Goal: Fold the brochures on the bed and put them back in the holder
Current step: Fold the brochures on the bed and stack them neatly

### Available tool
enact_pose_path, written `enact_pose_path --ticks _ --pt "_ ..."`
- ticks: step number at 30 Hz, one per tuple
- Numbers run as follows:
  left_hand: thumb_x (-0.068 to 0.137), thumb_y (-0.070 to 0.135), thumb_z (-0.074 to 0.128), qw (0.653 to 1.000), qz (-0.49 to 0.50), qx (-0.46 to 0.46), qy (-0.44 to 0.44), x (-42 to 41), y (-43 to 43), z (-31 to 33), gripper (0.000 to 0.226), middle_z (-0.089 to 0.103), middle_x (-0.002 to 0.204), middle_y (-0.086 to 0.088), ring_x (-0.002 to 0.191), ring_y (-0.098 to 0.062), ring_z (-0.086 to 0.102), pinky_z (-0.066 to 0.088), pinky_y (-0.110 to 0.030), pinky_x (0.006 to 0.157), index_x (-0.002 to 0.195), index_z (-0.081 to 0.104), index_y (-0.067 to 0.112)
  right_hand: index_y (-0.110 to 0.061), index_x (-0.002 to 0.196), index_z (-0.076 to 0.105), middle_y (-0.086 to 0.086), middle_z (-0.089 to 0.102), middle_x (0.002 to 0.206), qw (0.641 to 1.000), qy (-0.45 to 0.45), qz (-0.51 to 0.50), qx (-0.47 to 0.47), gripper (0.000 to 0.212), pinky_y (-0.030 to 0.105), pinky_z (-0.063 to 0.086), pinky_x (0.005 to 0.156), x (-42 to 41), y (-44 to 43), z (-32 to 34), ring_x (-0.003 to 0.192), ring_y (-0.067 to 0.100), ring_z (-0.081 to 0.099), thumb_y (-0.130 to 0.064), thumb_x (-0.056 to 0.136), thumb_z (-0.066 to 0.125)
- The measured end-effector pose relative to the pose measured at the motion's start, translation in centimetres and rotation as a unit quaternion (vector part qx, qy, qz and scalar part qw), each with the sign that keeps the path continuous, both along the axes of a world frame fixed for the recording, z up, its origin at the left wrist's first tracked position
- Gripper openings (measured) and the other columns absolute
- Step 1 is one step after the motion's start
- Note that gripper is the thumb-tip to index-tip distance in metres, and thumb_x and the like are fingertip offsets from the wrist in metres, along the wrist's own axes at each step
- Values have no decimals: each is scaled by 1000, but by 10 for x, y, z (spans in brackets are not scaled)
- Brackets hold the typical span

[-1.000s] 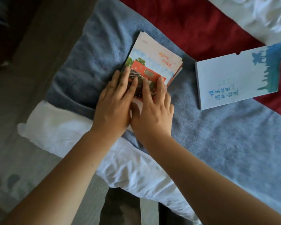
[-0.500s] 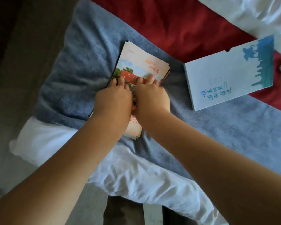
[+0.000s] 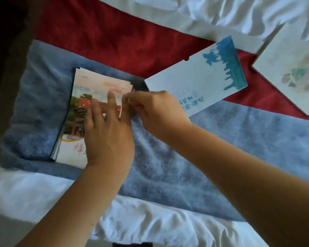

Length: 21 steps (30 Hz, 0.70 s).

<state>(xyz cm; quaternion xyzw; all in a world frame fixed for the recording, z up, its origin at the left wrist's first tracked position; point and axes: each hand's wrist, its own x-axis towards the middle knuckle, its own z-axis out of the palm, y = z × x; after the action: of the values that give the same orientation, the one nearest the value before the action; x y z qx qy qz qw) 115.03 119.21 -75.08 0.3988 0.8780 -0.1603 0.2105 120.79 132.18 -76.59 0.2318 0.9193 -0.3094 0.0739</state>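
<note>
A folded brochure stack (image 3: pixel 82 107) with a red building picture lies on the blue blanket (image 3: pixel 221 148). My left hand (image 3: pixel 109 132) lies flat on its right half, fingers spread and pressing down. My right hand (image 3: pixel 155 111) pinches the stack's right edge near the upper corner with curled fingers. The white holder (image 3: pixel 200 77), a flat sleeve with blue print and a thumb notch, lies just right of the stack, partly behind my right hand.
Another pale printed sheet (image 3: pixel 292 72) lies at the far right on the red cover (image 3: pixel 114 36). White bedding (image 3: pixel 203 11) is bunched at the top and along the near bed edge (image 3: pixel 150 225). Floor shows at the left.
Both hands were pressing side by side on the stack. Now my right hand has shifted to the stack's right edge and pinches it, while my left stays flat on top.
</note>
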Motion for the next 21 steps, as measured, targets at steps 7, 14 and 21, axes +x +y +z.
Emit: enact_pose_path --ticks 7,14,21 --pt "98 40 37 992 3 112 -63 90 89 -3 79 -3 169 -19 154 -40 13 22 -54 122 162 -4 18 -11 142 62 14 49 155 986 80 -124 74 45 53 39 118 122 86 -9 149 35 38 -3 98 56" --pt "103 56 16 994 49 66 -72 147 167 -27 66 -16 167 -19 150 -54 -8 9 -63 122 161 -4 34 -14 162 28 4 21 170 985 -41 -21 164 58 43 -13 127 214 137 -25 159 32 -1 -37 110 36" --pt "88 81 4 985 111 97 -85 171 217 -34 78 -18 168 -6 148 -54 -17 0 -67 120 154 -19 47 -6 151 49 12 49 155 989 11 26 144 57 51 5 128 257 105 -19 155 39 18 -26 98 56"
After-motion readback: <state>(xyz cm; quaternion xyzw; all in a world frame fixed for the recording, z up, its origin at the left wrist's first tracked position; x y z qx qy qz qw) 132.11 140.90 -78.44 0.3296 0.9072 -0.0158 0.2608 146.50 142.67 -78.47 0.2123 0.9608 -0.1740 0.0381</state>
